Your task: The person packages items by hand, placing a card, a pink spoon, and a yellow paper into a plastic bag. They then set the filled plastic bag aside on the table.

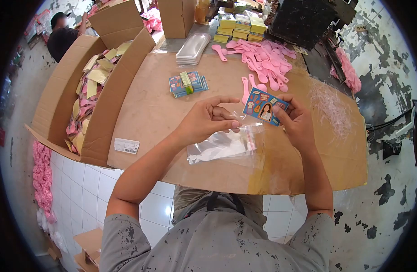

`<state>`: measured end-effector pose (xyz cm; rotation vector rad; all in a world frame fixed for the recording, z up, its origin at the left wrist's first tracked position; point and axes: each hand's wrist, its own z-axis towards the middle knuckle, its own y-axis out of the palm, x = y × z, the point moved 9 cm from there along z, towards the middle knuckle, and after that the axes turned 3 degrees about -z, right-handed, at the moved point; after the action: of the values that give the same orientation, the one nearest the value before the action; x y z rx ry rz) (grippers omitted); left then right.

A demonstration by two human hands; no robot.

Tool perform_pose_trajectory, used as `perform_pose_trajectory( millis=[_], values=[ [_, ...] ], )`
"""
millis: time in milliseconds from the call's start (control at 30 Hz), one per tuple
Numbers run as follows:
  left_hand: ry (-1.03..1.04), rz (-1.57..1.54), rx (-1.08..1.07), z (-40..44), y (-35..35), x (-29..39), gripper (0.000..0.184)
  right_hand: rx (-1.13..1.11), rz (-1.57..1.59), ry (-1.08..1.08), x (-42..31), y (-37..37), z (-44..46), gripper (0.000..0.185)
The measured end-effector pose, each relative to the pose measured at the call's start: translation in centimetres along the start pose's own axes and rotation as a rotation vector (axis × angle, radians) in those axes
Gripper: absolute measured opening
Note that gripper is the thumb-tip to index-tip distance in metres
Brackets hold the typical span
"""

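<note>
On the brown cardboard sheet (149, 122) before us, many things lie around our hands. The pile of pink spoons (267, 63) spreads at the far side, and a few spoons come down to just beside the printed card (264, 107), so this side is rather crowded. Behind the pile we see the yellow stacks (241, 28) and a dark machine (303, 22). To the left of them lies a pile of clear trays or sleeves (192, 49); we cannot tell which. Nearer to us is the bundle of blue cards (189, 84) with a yellow-green strip across it. At our left stands the open carton (113, 109), filled with pink and pale yellow pieces, and a person (63, 38) is behind it. Thin clear shreds (333, 109) lie on the right.

Our left hand (213, 120) reaches inward from the lower left, above the clear bags (217, 147). Its index finger is stretched out, the thumb and the other fingers bend toward the clear film, but we cannot tell if they pinch it. Our right hand (293, 119) comes up with the forearm nearly upright and pinches the card at its right part, thumb on the printed face. The card is tilted, between our two hands.
</note>
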<state>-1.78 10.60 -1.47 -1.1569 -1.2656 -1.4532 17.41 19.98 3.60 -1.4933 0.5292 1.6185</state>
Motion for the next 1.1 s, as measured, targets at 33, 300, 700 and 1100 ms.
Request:
perform_pose_trajectory(
  millis=[33, 300, 700, 1100],
  values=[
    [0.003, 0.009, 0.003, 0.0, 0.0, 0.0, 0.061, -0.008, -0.012, -0.029, 0.2, 0.1, 0.0, 0.022],
    [0.014, 0.082, 0.009, -0.2, 0.6, -0.3, 0.063, -0.038, -0.160, -0.172, -0.1, -0.1, 0.0, 0.018],
    [0.009, 0.059, 0.054, -0.2, 0.4, -0.2, 0.062, -0.059, -0.263, -0.209, 0.4, 0.1, -0.2, 0.018],
    [-0.040, 0.435, -0.046, -1.0, 2.9, 0.1, 0.067, -0.128, 0.003, -0.043, 1.7, 4.0, -0.6, 0.016]
  ],
)
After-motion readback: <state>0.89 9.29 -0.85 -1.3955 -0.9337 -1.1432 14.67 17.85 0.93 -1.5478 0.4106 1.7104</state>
